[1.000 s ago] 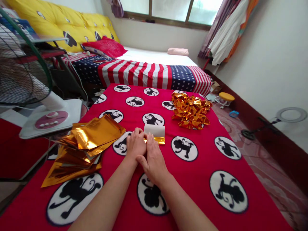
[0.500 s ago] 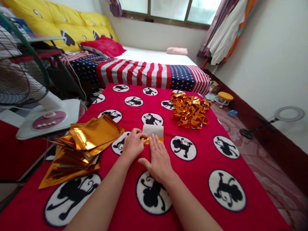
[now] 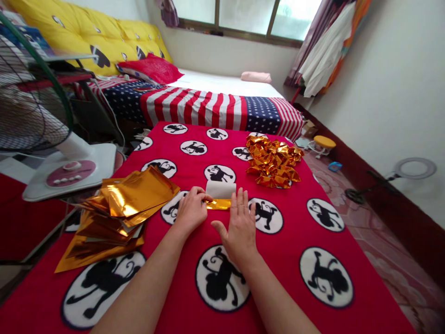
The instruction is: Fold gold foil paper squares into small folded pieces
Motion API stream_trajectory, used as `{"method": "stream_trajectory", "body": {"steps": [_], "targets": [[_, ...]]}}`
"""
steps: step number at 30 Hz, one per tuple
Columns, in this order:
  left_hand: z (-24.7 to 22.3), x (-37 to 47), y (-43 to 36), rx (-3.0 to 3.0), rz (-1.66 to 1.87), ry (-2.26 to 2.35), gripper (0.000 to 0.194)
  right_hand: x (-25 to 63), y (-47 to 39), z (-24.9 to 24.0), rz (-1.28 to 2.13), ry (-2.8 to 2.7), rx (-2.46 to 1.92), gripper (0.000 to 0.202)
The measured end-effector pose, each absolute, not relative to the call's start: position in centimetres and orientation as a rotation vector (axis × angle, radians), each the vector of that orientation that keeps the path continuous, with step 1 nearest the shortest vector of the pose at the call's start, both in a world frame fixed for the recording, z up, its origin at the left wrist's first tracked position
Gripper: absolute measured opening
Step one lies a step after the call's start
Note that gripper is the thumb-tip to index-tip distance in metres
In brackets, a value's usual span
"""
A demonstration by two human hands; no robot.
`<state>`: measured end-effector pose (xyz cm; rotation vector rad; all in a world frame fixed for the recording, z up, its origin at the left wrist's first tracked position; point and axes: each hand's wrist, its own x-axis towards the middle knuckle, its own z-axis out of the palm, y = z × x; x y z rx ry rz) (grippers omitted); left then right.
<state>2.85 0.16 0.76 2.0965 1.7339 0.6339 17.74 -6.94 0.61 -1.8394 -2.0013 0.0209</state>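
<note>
A sheet of gold foil paper [image 3: 221, 190] lies on the red cloth, its white back facing up and a gold strip folded along its near edge. My left hand [image 3: 192, 209] is closed at the left end of that strip, thumb and fingertips pinching it. Flat on the right end rests my right hand [image 3: 240, 225], its fingers stretched out and thumb apart. To the left is a loose stack of gold foil sheets [image 3: 134, 197]. Farther off on the right sits a heap of folded gold foil pieces [image 3: 273, 162].
The red cloth [image 3: 278, 283] with monkey prints covers the table. A fan [image 3: 79, 157] stands at the left. Beyond the table is a bed [image 3: 215, 83]; on the right floor are a yellow stool [image 3: 325, 141] and a ring light [image 3: 415, 168].
My right hand has slid rightward along the folded strip, uncovering more of the gold. My left hand has stayed at the left end.
</note>
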Motion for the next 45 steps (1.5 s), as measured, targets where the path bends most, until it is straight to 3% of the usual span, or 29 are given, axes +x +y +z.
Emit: {"method": "stream_trajectory", "body": {"steps": [3,6,16,18,21,24,29,37,45], "targets": [[0.7,2.9,0.1,2.097,0.632,1.740,0.029,16.2,-7.2,0.8,0.177,-2.249,-1.621,0.088],[0.6,2.8,0.1,2.093,0.648,1.732,0.029,16.1,-7.2,0.5,0.277,-2.243,-1.701,0.088],[2.6,4.1,-1.0,2.188,0.733,1.832,0.027,18.4,-7.2,0.0,0.187,-2.163,-1.903,0.075],[3.0,5.5,-1.7,2.272,0.846,1.655,0.025,18.1,-7.2,-0.2,0.165,-2.172,-1.890,0.071],[2.6,7.7,-2.3,2.387,0.739,1.129,0.051,17.7,-7.1,-0.5,0.117,-2.186,-1.887,0.065],[1.6,8.7,-2.3,2.413,0.524,0.984,0.068,17.5,-6.9,-1.1,0.010,-2.185,-1.904,0.063],[0.4,8.0,-1.9,2.412,0.453,1.154,0.072,17.8,-6.7,-2.0,-0.213,-2.172,-1.876,0.063],[0.5,6.9,-2.3,2.402,0.320,1.458,0.079,18.0,-7.2,0.1,0.128,-2.216,-1.973,0.064],[-0.4,5.3,-1.9,2.415,0.338,1.678,0.075,18.2,-7.3,0.3,0.154,-2.165,-1.937,0.062]]}}
